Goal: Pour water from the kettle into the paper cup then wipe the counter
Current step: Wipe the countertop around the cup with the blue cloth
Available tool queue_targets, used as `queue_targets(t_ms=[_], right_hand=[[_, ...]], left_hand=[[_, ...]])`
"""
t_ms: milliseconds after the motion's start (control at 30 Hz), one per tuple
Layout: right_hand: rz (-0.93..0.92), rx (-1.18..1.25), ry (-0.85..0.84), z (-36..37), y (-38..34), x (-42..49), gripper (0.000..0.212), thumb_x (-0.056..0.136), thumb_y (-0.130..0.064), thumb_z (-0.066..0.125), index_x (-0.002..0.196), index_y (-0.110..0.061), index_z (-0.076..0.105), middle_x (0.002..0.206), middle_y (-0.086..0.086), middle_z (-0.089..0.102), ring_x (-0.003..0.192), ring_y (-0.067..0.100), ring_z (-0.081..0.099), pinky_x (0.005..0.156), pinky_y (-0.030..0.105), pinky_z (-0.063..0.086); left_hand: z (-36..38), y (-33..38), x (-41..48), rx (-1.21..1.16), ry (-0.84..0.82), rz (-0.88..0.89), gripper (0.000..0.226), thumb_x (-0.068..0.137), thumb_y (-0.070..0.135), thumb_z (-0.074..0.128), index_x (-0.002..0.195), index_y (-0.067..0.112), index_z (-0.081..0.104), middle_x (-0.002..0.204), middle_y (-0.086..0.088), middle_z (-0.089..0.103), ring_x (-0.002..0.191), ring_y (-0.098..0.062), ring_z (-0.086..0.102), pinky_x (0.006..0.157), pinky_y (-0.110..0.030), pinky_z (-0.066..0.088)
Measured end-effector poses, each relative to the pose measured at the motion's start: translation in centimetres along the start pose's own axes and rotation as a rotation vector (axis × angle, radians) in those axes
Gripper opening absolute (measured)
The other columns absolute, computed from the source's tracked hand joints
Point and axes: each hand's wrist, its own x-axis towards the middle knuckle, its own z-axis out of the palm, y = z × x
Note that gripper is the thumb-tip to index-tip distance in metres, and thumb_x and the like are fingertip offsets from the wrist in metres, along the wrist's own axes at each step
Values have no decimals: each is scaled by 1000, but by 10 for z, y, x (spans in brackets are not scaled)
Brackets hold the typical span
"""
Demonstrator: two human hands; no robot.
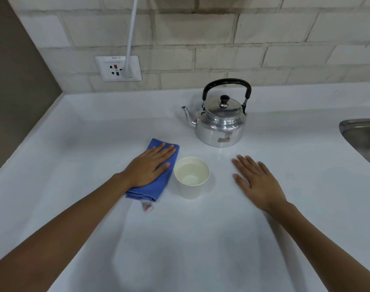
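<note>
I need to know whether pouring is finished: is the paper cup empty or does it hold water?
It holds water. The upright paper cup shows a clear water line partway up its inside wall.

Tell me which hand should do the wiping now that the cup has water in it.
Left. The left hand already lies flat on the folded blue cloth, beside the paper cup. The right hand rests bare on the counter, across the cup from the cloth.
</note>
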Motion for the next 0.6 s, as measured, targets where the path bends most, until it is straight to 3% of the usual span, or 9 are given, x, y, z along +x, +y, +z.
queue_targets(t_ms=[200, 367, 600], right_hand=[[1, 1, 3, 0, -2, 0, 51, 93, -49, 17, 142, -40, 3, 149, -23, -1, 139, -3, -6, 118, 29, 0], [-1, 14, 9, -1, -1, -1, 52, 93, -50, 17, 141, -40, 2, 149, -22, 0, 139, -2, -6, 117, 30, 0], [-3, 24, 16, -1, -2, -1, 51, 94, -47, 20, 140, -40, 0, 149, -23, 0, 138, -4, -7, 117, 29, -1]], left_hand=[[4, -10, 54, 54, 30, -165, 52, 99, 36, 23, 147, 19, 9, 157, 2, 12, 145, -16, 6, 117, -31, 4], [6, -19, 86, 46, 35, -293, 53, 99, 37, 20, 147, 18, 7, 158, 2, 9, 145, -18, 5, 118, -34, 4], [0, -29, 105, 23, 37, -322, 53, 99, 37, 20, 147, 19, 7, 158, 2, 7, 145, -19, 3, 118, -37, 4]])
